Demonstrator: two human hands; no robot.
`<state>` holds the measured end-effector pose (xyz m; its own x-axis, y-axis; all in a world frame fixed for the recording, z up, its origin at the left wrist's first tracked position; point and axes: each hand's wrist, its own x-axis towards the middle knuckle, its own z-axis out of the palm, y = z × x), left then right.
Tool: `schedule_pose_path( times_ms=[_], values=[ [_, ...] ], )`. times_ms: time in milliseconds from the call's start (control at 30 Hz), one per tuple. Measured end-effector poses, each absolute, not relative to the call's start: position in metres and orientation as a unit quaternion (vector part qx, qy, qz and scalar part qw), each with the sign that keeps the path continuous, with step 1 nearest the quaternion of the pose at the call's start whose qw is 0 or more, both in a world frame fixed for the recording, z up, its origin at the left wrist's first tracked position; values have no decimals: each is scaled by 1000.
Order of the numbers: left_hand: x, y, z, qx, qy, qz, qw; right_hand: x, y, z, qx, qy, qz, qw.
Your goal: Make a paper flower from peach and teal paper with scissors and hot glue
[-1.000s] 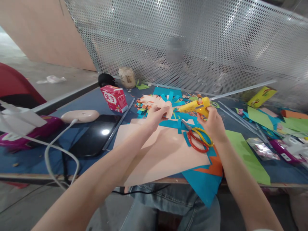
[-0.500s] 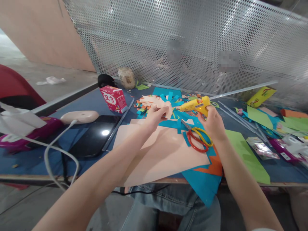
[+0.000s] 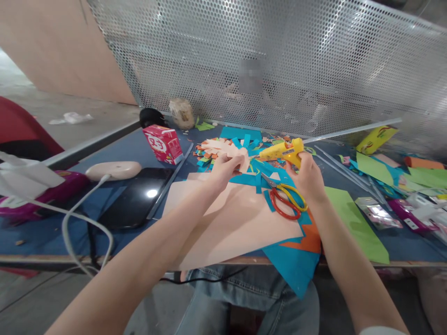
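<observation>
My left hand (image 3: pixel 226 168) is closed on a small pale pink paper piece (image 3: pixel 246 163), fingers pinched at its edge. Wrapped round the handle of a yellow glue gun (image 3: pixel 279 151), my right hand (image 3: pixel 308 176) keeps its nozzle pointing left, right by the paper; whether they touch I cannot tell. A clear glue stick (image 3: pixel 352 130) sticks out from the gun's back. Below the gun, scissors (image 3: pixel 286 201) with one red and one yellow handle lie on a large pale pink sheet (image 3: pixel 230 223). Cut paper strips (image 3: pixel 214 148) are heaped behind my left hand.
At the left are a pink box (image 3: pixel 162 144), a black phone (image 3: pixel 138 197) and a white corded device (image 3: pixel 113 170). Green sheets (image 3: pixel 352 223), clear glue sticks (image 3: pixel 344 172) and a yellow box (image 3: pixel 376 139) lie at the right. A perforated metal panel (image 3: pixel 209 56) stands behind the table.
The view has shifted slightly. Both hands keep nearly the same place, with the glue gun's nozzle still beside the pink paper piece.
</observation>
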<state>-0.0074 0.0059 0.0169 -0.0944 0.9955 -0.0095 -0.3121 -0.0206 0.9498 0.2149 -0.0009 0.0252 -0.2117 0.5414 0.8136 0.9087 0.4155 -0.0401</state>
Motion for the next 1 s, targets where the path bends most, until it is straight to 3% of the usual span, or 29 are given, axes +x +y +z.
schedule_pose_path(
  times_ms=[333, 567, 733, 833, 1000],
  values=[
    [-9, 8, 13, 393, 434, 599, 547, 214, -2, 29, -527, -730, -190, 392],
    [-10, 5, 15, 362, 397, 602, 590, 222, 8, 26, -638, -619, -14, 457],
    [-10, 0, 26, 341, 367, 586, 637, 242, 24, 19, -705, -547, 76, 445],
    [-10, -3, 31, 291, 387, 554, 678, 246, 23, 18, -738, -551, 59, 386],
    [-8, -11, 35, 302, 369, 473, 741, 243, 14, 20, -801, -562, -29, 205]
  ],
)
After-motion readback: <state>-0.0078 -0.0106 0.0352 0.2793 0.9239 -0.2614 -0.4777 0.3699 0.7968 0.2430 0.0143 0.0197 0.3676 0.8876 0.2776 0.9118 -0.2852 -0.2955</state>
